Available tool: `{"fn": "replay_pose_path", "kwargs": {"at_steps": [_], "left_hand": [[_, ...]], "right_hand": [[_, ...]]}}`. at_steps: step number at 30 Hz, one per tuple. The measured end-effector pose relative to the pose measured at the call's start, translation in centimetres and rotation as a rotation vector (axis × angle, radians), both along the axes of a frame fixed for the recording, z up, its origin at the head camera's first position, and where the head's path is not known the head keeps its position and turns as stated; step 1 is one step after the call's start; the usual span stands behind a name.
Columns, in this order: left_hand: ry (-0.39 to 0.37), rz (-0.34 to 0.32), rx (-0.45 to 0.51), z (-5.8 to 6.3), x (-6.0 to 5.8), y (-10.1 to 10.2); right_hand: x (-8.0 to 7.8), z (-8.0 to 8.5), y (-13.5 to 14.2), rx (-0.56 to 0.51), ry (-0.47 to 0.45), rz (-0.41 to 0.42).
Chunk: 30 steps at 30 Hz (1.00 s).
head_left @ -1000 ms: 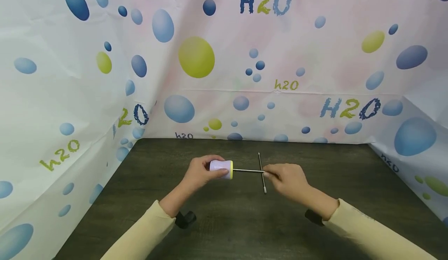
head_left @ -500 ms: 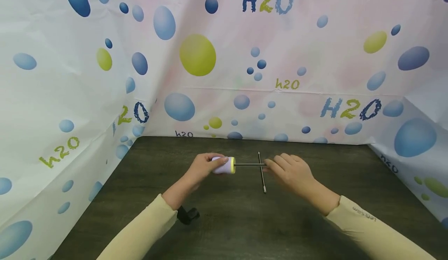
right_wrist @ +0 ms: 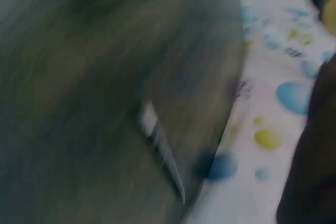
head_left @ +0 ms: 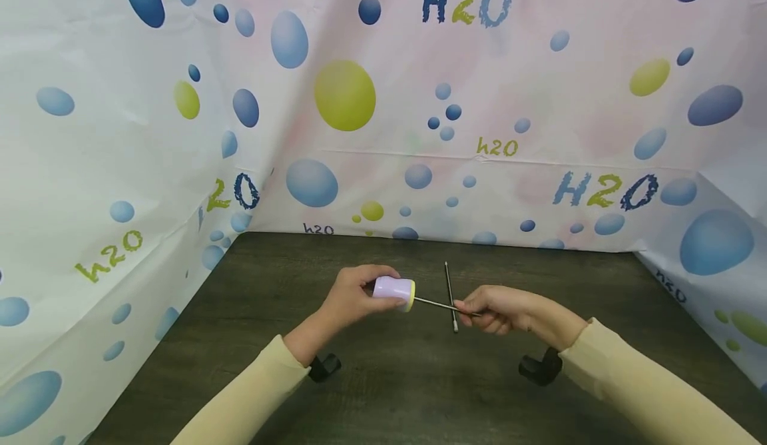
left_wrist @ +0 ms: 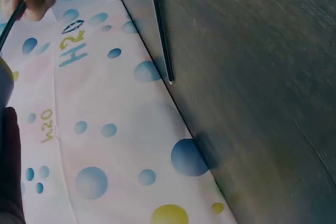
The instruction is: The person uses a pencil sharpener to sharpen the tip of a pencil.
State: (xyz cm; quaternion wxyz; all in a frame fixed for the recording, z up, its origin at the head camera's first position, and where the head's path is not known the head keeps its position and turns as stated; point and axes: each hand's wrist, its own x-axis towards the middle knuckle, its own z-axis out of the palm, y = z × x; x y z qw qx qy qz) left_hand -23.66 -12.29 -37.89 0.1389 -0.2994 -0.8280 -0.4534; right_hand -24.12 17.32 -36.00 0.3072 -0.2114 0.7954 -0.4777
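Note:
My left hand (head_left: 350, 298) grips a lilac pencil sharpener (head_left: 392, 288) with a yellow rim, thumb along its near side. The rim faces right, and a thin dark pencil (head_left: 435, 303) runs from it to my right hand (head_left: 503, 308). Fingers and thumb of the right hand pinch that pencil near its far end, which pokes out past the fingertips, slightly lower than the sharpener. The pencil's other end is hidden at the sharpener. Behind them a second dark pencil (head_left: 449, 285) with a white eraser lies on the table, also plain in the left wrist view (left_wrist: 163, 35).
The dark wood-look table (head_left: 395, 392) ends at a white backdrop (head_left: 383, 192) printed with blue and green dots and "H2O". The backdrop wraps the left and right sides too. Black wrist mounts (head_left: 325, 368) hang under both forearms.
The right hand has turned over and dropped lower, tilting the held pencil downward to the right. The left hand and sharpener have shifted slightly right. The lying pencil stays put.

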Motion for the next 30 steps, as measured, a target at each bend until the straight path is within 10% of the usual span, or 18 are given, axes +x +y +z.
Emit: {"fn": "replay_pose_path", "kwargs": {"at_steps": [1, 3, 9, 11, 14, 17, 19, 26, 28, 30], "left_hand": [[-0.006, 0.007, -0.002, 0.0, -0.1, 0.0], [-0.107, 0.053, 0.024, 0.1, -0.5, 0.1], [-0.609, 0.101, 0.255, 0.5, -1.5, 0.0], [-0.725, 0.082, 0.286, 0.7, -1.6, 0.0], [-0.787, 0.073, 0.250, 0.8, -1.2, 0.0], [-0.739, 0.078, 0.233, 0.7, -0.7, 0.2], [-0.619, 0.108, 0.217, 0.4, -0.3, 0.4], [0.275, 0.011, 0.014, -0.9, 0.3, 0.2], [0.344, -0.002, -0.020, -1.1, 0.3, 0.1], [0.201, 0.029, -0.002, -0.8, 0.1, 0.2]], "right_hand": [[-0.1, 0.1, 0.0, 0.012, -0.001, 0.001], [-0.1, 0.1, 0.0, 0.075, 0.290, 0.025], [-0.2, -1.6, -0.5, 0.328, 1.882, -0.164], [-0.5, -2.0, -0.6, 0.255, 2.158, -0.220], [-0.6, -2.3, -0.8, 0.174, 2.317, -0.257], [0.0, -2.0, -1.0, 0.179, 2.201, -0.250], [0.6, -1.4, -1.0, 0.212, 1.923, -0.211], [-0.6, 1.7, 0.4, 0.114, 0.092, 0.021], [-1.2, 1.5, 0.7, 0.129, -0.057, 0.056], [-1.2, 1.2, 0.5, 0.127, 0.083, 0.070]]}}
